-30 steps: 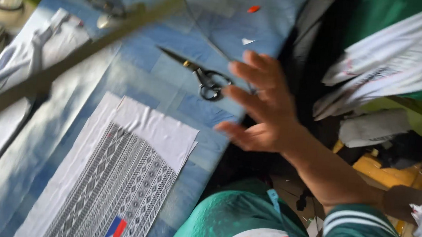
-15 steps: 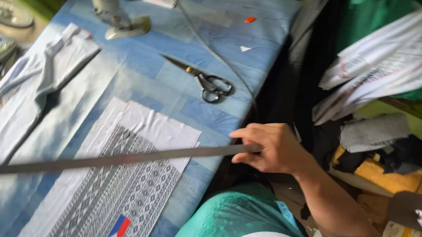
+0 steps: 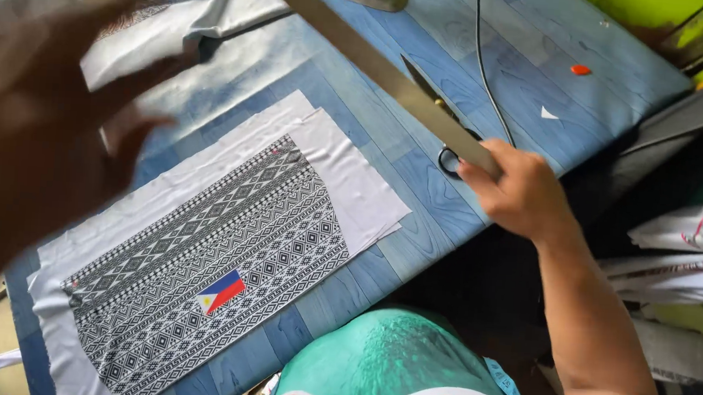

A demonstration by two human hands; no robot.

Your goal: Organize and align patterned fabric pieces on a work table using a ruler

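A long, flat metal ruler (image 3: 376, 65) slants across the upper frame, the right hand (image 3: 518, 191) clenched around its lower end; the blurred left hand (image 3: 38, 129) hovers with fingers spread, empty.

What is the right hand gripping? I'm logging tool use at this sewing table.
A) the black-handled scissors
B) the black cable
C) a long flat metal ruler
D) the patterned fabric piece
C: the right hand is closed around one end of the long flat metal ruler, held above the blue table, while the scissors lie on the table beneath it.
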